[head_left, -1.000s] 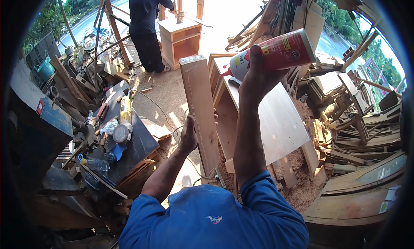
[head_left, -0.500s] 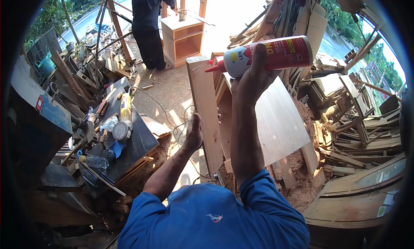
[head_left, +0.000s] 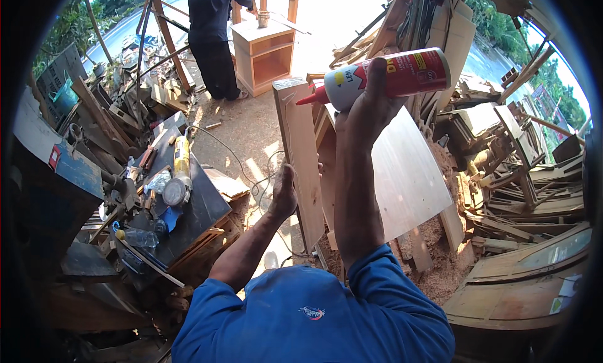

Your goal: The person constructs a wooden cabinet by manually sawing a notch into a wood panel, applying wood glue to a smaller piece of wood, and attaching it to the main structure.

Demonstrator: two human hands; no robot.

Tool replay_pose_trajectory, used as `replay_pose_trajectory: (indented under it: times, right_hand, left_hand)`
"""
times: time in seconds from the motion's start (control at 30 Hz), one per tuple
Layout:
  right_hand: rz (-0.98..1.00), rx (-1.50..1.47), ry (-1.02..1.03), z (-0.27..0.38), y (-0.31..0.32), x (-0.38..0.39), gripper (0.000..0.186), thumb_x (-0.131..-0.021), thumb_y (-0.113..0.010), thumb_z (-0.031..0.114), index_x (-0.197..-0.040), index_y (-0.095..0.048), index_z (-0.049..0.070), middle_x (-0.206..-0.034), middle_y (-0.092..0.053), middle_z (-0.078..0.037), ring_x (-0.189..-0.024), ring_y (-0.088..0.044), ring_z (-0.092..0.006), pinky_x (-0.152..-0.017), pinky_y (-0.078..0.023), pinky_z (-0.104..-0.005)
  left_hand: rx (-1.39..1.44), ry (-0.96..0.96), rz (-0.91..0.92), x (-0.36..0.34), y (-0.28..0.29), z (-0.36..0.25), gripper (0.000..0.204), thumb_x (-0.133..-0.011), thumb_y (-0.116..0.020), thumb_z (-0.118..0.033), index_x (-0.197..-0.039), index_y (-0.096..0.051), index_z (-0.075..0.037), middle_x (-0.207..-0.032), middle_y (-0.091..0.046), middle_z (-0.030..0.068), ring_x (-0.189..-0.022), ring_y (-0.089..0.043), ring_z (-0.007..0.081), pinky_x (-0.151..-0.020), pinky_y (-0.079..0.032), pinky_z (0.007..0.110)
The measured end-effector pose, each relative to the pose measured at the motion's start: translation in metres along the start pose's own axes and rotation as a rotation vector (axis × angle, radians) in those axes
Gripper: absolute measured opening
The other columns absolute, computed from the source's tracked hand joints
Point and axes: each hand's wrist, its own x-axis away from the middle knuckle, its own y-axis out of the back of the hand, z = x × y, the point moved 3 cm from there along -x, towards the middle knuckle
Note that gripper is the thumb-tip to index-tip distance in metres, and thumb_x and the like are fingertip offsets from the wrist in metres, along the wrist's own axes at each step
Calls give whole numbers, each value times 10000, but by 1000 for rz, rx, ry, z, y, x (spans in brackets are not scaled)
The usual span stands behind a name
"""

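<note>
My right hand (head_left: 374, 108) is wrapped round a red and white glue bottle (head_left: 414, 74), held nearly level with its red nozzle pointing left. The tip sits close to the upper end of a long wooden board (head_left: 300, 156); whether it touches I cannot tell. A thin wavy line of glue runs along the board's face, with more on its top end. My left hand (head_left: 284, 192) grips the board by its left edge, and some fingertips show on the far side. Behind the board stands a wooden cabinet (head_left: 408, 174) with a pale flat panel.
A dark workbench (head_left: 201, 206) at left carries a yellow angle grinder (head_left: 181, 162), a plastic bottle (head_left: 139, 237) and clutter. Another person (head_left: 210, 43) stands beside a small cabinet (head_left: 264, 55) at the back. Scrap wood (head_left: 515, 181) and sawdust (head_left: 446, 275) lie at right.
The bottle has shifted slightly left and its nozzle is a little nearer the board's upper end. The board has tilted slightly. Both hands keep their holds.
</note>
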Motion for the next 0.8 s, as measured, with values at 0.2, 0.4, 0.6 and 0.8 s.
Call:
replay_pose_trajectory:
  times: [0.2, 0.4, 0.6, 0.8]
  right_hand:
    - [10, -143, 5, -10, 1, 0, 554, -908, -777, 180, -1291, -394, 60, -1104, -581, -93, -951, -661, -178, -806, -637, -356]
    - [87, -61, 97, -22, 5, -2, 551, -874, -791, 126, -1272, -416, 56, -1090, -601, -91, -906, -679, -187, -803, -642, -351]
    - [97, -24, 152, -24, 12, -8, 579, -854, -797, 101, -1280, -408, 53, -1077, -618, -97, -892, -684, -179, -785, -639, -333]
    - [88, 24, 279, -24, 4, -17, 599, -859, -790, 132, -1298, -390, 52, -1087, -612, -106, -926, -680, -185, -805, -637, -341]
  left_hand:
    - [37, -81, 149, -3, -10, -10, 798, -1084, -186, -615, -1353, -537, 49, -1329, -617, 163, -1273, -541, 243, -1139, -349, 366]
    - [425, -40, 301, -15, -14, 4, 754, -1049, -331, -650, -1402, -490, -3, -1275, -646, 172, -1091, -666, 253, -976, -529, 419]
    - [382, -50, 280, -6, -18, -16, 761, -1038, -344, -662, -1415, -477, -15, -1332, -613, 167, -1153, -645, 257, -1008, -527, 443]
    - [420, -25, 222, -1, -16, -8, 845, -1027, -311, -703, -1363, -546, 36, -1245, -673, 162, -1118, -657, 248, -1016, -495, 386]
